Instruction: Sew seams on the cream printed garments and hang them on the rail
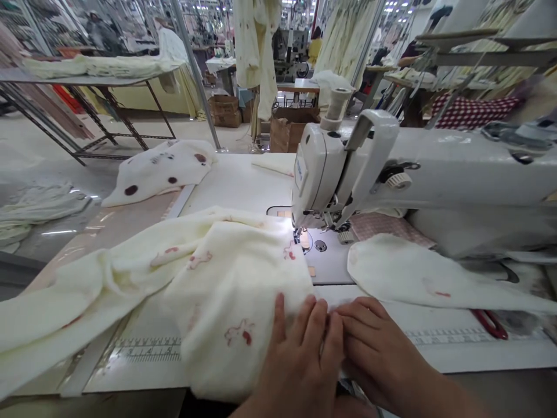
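Observation:
Cream fleece fabric point(217, 278) with a printed reddish animal pattern lies over the front of the sewing table, its far right corner by the needle area of a white sewing machine point(319, 174). My left hand point(300, 354) rests on the fabric near its right edge, fingers stretched and somewhat apart; its thumb is hidden. Beside it, touching, my right hand point(378, 342) has its fingers pressed together at that same edge, closed on the fabric. What lies under the right fingertips is hidden. The presser foot point(297, 235) is lit by the machine's lamp.
Another cream piece point(404, 270) lies right of the needle plate, with a red-handled tool point(489, 324) partly under it. White fabric with brown spots point(161, 168) lies at the back left. Printed rulers point(150, 350) run along the front edge. Cardboard boxes point(225, 110) stand behind.

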`<state>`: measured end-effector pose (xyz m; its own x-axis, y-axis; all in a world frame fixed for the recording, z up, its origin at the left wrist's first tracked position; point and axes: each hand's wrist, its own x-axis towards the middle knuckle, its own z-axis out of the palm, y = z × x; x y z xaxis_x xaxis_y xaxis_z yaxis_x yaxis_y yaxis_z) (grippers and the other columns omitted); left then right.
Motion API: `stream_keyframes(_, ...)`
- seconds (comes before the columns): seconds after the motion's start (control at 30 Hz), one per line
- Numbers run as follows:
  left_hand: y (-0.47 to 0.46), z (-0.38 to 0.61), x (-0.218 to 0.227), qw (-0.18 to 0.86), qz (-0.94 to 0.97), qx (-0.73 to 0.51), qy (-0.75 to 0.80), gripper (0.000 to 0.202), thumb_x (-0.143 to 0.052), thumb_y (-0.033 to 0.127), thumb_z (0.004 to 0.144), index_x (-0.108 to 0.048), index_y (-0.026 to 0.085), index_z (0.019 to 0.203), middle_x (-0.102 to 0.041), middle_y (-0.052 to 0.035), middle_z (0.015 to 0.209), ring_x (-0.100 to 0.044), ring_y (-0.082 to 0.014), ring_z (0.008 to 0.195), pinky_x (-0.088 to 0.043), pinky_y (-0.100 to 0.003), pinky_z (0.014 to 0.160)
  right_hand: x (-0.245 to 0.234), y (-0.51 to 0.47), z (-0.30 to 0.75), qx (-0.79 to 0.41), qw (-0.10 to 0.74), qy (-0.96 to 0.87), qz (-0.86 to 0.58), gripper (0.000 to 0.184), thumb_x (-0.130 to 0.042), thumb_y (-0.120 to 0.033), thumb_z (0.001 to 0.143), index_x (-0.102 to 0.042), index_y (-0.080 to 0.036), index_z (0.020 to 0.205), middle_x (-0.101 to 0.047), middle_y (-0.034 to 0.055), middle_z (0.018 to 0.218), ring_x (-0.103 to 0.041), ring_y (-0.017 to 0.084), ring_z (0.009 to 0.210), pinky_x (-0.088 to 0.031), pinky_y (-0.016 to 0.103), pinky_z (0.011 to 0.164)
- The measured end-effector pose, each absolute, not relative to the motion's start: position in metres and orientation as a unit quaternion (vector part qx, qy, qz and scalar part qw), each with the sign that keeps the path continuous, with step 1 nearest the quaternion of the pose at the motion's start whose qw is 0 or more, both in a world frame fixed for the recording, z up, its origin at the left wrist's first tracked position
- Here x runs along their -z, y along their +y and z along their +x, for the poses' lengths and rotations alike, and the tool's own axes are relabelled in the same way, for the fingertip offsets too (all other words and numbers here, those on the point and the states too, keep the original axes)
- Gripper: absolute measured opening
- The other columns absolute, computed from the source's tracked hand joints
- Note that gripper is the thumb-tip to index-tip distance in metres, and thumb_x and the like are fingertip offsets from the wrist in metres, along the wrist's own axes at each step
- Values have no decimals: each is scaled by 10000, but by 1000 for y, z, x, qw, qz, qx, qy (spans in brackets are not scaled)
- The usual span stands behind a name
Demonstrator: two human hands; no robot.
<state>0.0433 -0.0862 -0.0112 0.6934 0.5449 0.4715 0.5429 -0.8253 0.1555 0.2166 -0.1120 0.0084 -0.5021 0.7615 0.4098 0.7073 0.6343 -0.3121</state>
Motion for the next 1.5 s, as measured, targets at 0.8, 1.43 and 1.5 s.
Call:
stream_keyframes(0.8,-19,0,-18,79,970,-81,215,479,-318,472,938,-373,214,1338,-315,-33,1450,-244,-194,1345,-144,-421,1118,-7,-78,222,91,217,-911,-338,352,-310,-121,950,-647,-195,880,-700,-18,948,-576,129,770,-358,307,767)
stream_keyframes(1.43,109,20,-18,78,973,-134,171,166,-422,280,924,-541,185,859,-556,-38,1059,-496,-164,937,-287,-363,975,12,1,225,95,200,-885,-410,210,-456,-198,891,-615,-198,1028,-645,71,876,-593,162,790,-483,305,721)
stream_keyframes(1.5,104,21,-15,61,970,-123,201,193,-406,310,929,-551,183,924,-540,-60,1128,-477,-192,1043,-261,-393,1006,4,-2,221,92,207,-886,-405,206,-457,-182,890,-607,-180,1030,-648,75,875,-594,160,789,-483,328,759)
